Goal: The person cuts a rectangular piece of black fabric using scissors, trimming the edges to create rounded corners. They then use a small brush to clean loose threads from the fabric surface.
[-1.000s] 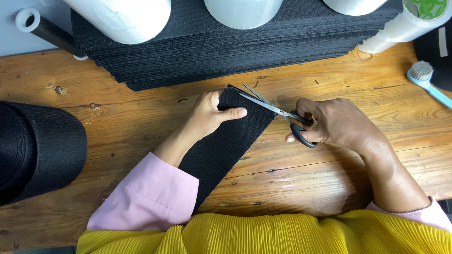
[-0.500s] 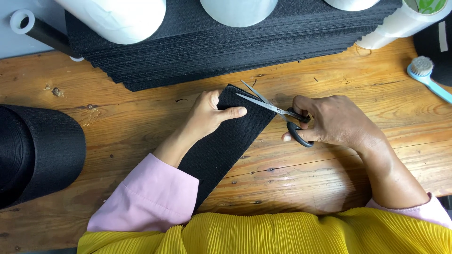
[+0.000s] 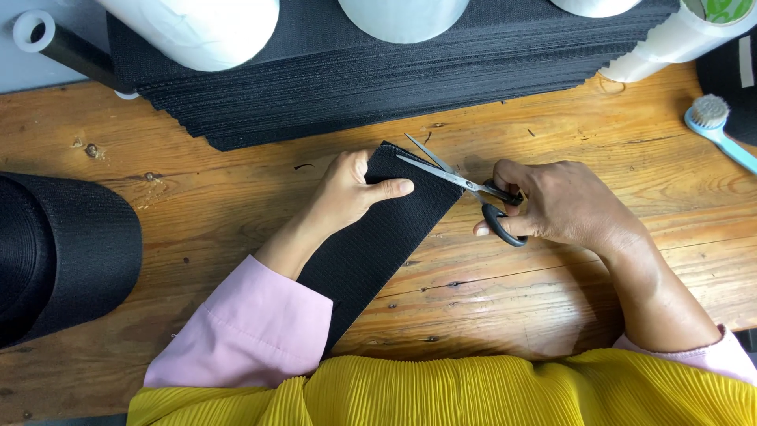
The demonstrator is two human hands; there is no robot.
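Observation:
A wide black woven strap [image 3: 371, 244] lies diagonally across the wooden table [image 3: 236, 197], running from my lap up to the middle. My left hand [image 3: 351, 189] presses on its upper end, thumb stretched across the fabric. My right hand [image 3: 564, 205] grips black-handled scissors [image 3: 465, 185]. Their blades are spread apart over the strap's top right corner, with the lower blade lying across the fabric near my left thumb.
A tall stack of cut black strap pieces [image 3: 378, 71] lies along the back, with white thread cones [image 3: 197, 24] on top. A big roll of black strap [image 3: 55, 252] sits at the left. A blue-handled brush [image 3: 717, 126] lies at the right.
Both hands and the strap stay nearly where they were. The scissor blades remain spread at the strap's top edge; the view has shifted slightly.

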